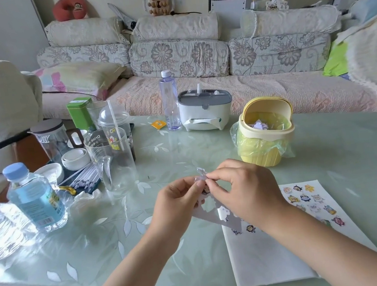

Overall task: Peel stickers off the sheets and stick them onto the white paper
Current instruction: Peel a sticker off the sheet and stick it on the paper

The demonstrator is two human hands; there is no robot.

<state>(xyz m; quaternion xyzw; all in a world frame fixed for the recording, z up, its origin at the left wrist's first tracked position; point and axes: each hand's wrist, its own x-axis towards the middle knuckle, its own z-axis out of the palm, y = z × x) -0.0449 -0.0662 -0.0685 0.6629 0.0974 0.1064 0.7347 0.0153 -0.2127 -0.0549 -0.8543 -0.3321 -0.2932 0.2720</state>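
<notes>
The peeling step is in hand: above the table [351, 145] the left hand [178, 199] pinches the sticker sheet [216, 213], the right hand [244, 190] has its grip closed on a sticker [201, 174] at the top, which next needs pressing onto the white paper [265, 257] below.

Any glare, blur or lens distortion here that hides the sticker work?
Head view: sunlight glares off the pale green glass tabletop at left, around the clear blue-capped water bottle; wide-angle stretches the frame's corners; the small translucent sticker pinched by left hand and right hand looks washed out.
</notes>
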